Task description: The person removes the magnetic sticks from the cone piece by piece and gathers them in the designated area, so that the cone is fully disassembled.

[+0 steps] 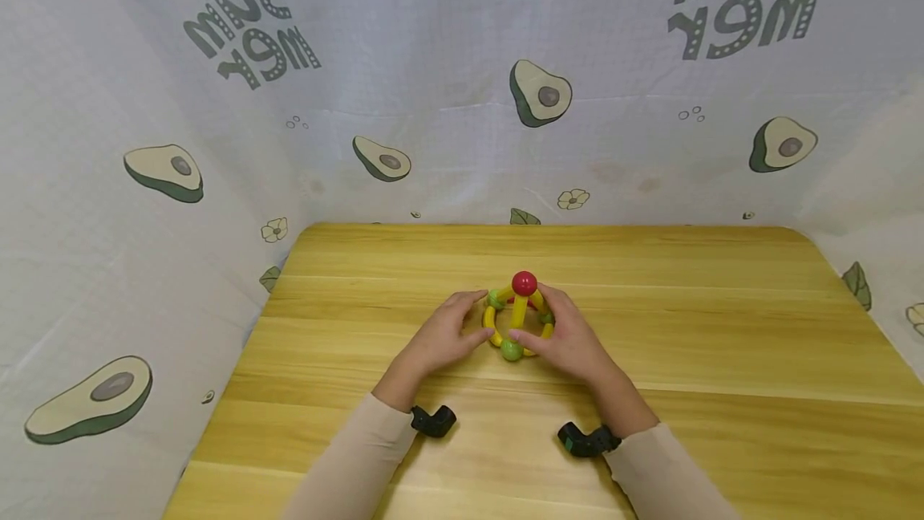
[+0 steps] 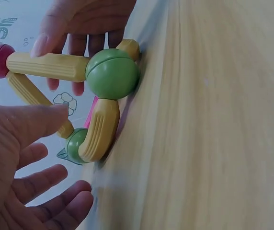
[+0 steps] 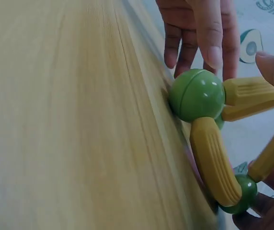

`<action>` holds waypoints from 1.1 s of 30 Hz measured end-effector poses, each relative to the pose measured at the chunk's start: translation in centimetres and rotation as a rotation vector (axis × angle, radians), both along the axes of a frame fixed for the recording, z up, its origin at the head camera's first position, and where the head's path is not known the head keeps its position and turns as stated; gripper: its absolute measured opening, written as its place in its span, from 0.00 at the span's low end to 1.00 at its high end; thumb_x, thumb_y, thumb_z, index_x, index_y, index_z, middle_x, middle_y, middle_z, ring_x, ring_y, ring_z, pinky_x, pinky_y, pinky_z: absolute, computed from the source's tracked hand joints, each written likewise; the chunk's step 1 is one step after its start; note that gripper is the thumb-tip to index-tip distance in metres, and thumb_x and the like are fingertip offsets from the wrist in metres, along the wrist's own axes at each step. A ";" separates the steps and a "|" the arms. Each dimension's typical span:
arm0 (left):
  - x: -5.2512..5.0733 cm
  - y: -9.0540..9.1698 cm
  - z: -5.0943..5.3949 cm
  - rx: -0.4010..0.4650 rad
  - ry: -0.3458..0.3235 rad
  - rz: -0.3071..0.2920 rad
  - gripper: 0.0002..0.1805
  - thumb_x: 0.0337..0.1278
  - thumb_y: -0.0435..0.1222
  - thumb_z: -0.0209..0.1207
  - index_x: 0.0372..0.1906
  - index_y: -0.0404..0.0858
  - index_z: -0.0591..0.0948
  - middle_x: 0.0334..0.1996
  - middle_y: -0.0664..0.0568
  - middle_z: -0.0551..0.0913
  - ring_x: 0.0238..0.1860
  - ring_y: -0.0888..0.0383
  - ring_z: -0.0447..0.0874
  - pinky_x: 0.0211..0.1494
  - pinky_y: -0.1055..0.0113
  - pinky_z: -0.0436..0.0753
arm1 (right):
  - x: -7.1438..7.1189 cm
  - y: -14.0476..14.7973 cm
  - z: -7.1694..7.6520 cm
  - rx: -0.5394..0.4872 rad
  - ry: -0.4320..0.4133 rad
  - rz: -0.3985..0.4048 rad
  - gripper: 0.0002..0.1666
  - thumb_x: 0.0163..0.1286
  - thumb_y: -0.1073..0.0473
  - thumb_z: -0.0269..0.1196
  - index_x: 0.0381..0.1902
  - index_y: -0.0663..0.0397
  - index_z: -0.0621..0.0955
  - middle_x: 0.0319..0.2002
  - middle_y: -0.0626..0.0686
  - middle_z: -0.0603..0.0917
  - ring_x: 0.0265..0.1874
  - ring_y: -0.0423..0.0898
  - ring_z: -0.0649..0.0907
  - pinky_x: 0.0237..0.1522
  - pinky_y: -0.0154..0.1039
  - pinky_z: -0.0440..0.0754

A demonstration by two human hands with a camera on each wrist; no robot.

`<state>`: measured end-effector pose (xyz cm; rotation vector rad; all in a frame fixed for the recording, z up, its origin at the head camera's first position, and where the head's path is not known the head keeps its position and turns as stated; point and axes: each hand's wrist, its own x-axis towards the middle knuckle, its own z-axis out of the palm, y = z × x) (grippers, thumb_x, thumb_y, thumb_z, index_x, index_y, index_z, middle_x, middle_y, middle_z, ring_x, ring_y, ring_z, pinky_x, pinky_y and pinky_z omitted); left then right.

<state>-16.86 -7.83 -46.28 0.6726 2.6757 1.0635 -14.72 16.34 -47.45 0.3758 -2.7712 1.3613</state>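
Note:
A frame of yellow sticks [image 1: 519, 313] and green balls [image 1: 512, 351] stands on the table, topped by a red ball [image 1: 524, 283]. At its left side my left hand [image 1: 442, 337] has loosely bent, spread fingers; in the left wrist view its thumb [image 2: 46, 120] overlaps a slanted yellow stick [image 2: 29, 88], contact unclear. My right hand [image 1: 573, 342] is around the right side, its thumb against the front upright stick [image 2: 48, 66] and its other fingers extended behind. The right wrist view shows right fingertips beside a lower green ball [image 3: 245, 194]. A pink piece is partly hidden low behind.
The wooden table [image 1: 722, 327] extends on both sides of the frame. A white curtain [image 1: 447, 38] printed with avocados hangs behind and beside it. Black wrist devices [image 1: 435, 422] sit at both sleeves [image 1: 361, 456].

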 end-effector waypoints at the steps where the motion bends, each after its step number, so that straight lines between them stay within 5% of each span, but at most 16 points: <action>1: 0.0 0.1 0.0 0.010 -0.008 0.010 0.36 0.70 0.48 0.62 0.77 0.43 0.66 0.73 0.47 0.71 0.63 0.50 0.79 0.66 0.54 0.80 | 0.0 -0.1 -0.1 -0.002 -0.001 -0.005 0.54 0.59 0.41 0.76 0.77 0.48 0.65 0.72 0.60 0.69 0.71 0.62 0.70 0.70 0.68 0.68; 7: 0.1 0.6 -0.1 0.063 -0.034 0.034 0.33 0.70 0.42 0.63 0.76 0.43 0.68 0.70 0.47 0.74 0.51 0.55 0.84 0.52 0.65 0.85 | -0.1 -0.6 -0.5 -0.023 -0.014 -0.020 0.56 0.58 0.42 0.77 0.77 0.48 0.64 0.72 0.61 0.69 0.71 0.63 0.70 0.69 0.69 0.69; 14: 0.0 0.9 -0.7 0.094 -0.038 0.062 0.32 0.69 0.38 0.64 0.75 0.45 0.69 0.68 0.47 0.75 0.50 0.56 0.85 0.51 0.67 0.85 | 0.2 -0.6 -0.7 -0.046 -0.057 -0.103 0.58 0.55 0.43 0.79 0.78 0.46 0.63 0.65 0.62 0.64 0.65 0.62 0.70 0.67 0.67 0.71; 19: 0.0 1.0 -0.9 0.110 -0.036 0.076 0.31 0.70 0.40 0.63 0.75 0.45 0.70 0.67 0.47 0.76 0.50 0.57 0.85 0.50 0.67 0.85 | 0.1 -0.6 -1.0 -0.061 -0.059 -0.138 0.61 0.56 0.43 0.78 0.80 0.47 0.59 0.72 0.63 0.65 0.71 0.63 0.68 0.69 0.70 0.67; 33: 0.0 1.4 0.7 0.187 0.042 0.073 0.25 0.75 0.44 0.57 0.71 0.41 0.74 0.64 0.46 0.79 0.59 0.50 0.82 0.62 0.56 0.83 | 0.0 -0.6 -1.8 -0.111 0.082 -0.034 0.53 0.59 0.54 0.76 0.78 0.48 0.63 0.75 0.61 0.67 0.74 0.64 0.66 0.72 0.69 0.63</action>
